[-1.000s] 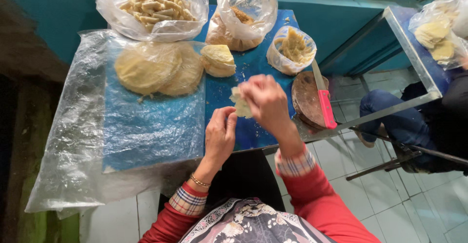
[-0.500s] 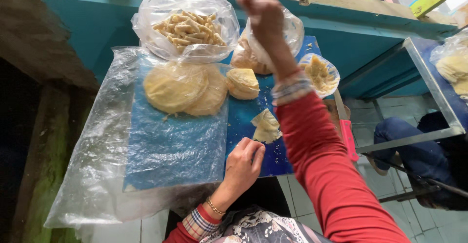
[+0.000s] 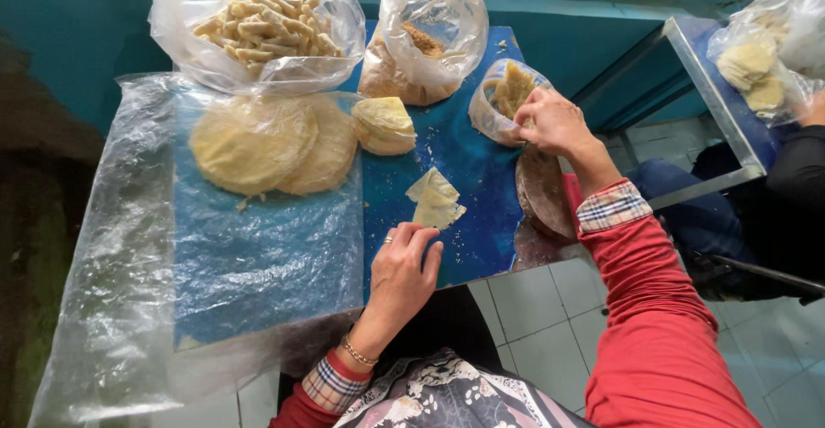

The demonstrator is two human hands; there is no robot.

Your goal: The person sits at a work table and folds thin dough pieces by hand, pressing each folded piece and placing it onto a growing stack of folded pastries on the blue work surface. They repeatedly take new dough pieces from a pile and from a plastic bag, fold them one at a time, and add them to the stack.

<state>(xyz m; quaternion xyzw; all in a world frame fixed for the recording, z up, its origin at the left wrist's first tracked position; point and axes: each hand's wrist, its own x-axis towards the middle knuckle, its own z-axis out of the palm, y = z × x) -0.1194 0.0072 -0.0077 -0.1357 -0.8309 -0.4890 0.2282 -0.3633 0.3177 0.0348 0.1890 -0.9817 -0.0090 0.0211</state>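
A folded piece of pale dough (image 3: 435, 199) lies on the blue table (image 3: 468, 166). My left hand (image 3: 404, 269) rests on the table just below it, fingers loosely curled, holding nothing. My right hand (image 3: 554, 121) reaches into a small clear bag of yellowish filling (image 3: 509, 94) at the right; its fingertips are pinched at the bag's mouth and hidden by the plastic. A small stack of cut dough wrappers (image 3: 383, 125) sits left of that bag. Round flat dough sheets (image 3: 268, 144) lie under a clear plastic sheet (image 3: 129, 247).
A large clear bag of rolled pieces (image 3: 258, 28) and a bag of brownish crumbs (image 3: 421, 45) stand at the back. A round wooden board (image 3: 543, 192) lies at the table's right edge. Another person's dark sleeve (image 3: 795, 170) and bagged dough (image 3: 756, 63) are at far right.
My right hand came down from the back of the table and now reaches into the small filling bag. The folded dough lies on the table and my left hand rests beside it.
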